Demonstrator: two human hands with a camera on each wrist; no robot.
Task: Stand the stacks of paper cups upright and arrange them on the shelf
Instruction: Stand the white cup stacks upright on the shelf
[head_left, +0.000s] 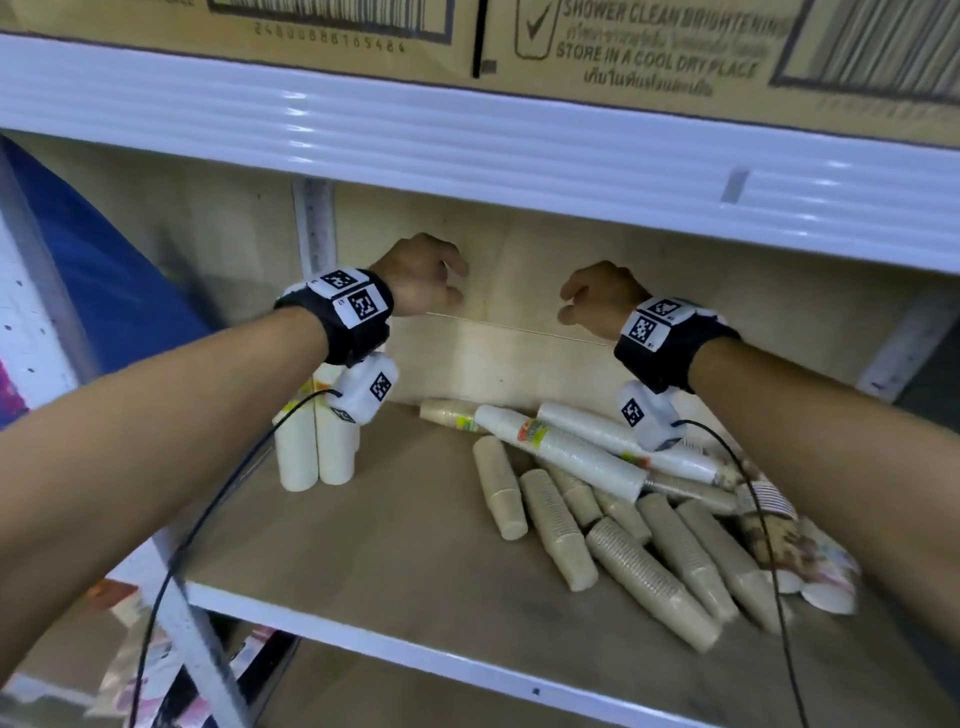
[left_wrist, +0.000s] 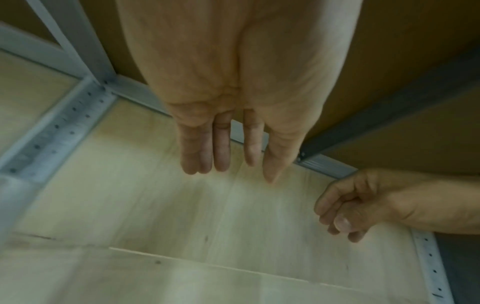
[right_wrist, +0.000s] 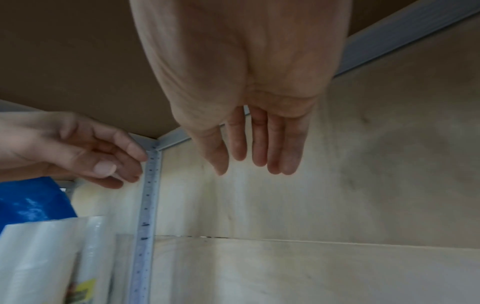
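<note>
Two wrapped cream cup stacks (head_left: 317, 447) stand upright at the back left of the wooden shelf (head_left: 395, 561). Several tan and white stacks (head_left: 597, 509) lie in a loose pile on its right half. My left hand (head_left: 447, 283) hangs in the air above the upright stacks, fingers relaxed and holding nothing. My right hand (head_left: 571, 306) hovers above the pile, also empty and loosely curled. In the left wrist view my left hand (left_wrist: 226, 164) shows its fingers hanging nearly straight. The right wrist view shows my right hand (right_wrist: 254, 162) the same way, with the upright stacks (right_wrist: 52, 263) at lower left.
A white shelf rail (head_left: 467, 140) with cardboard boxes (head_left: 649, 47) on it runs close above both hands. A perforated metal post (head_left: 311, 218) stands at the back left. A blue bag (head_left: 104, 291) lies beyond the left frame. Bare board lies between the upright stacks and the pile.
</note>
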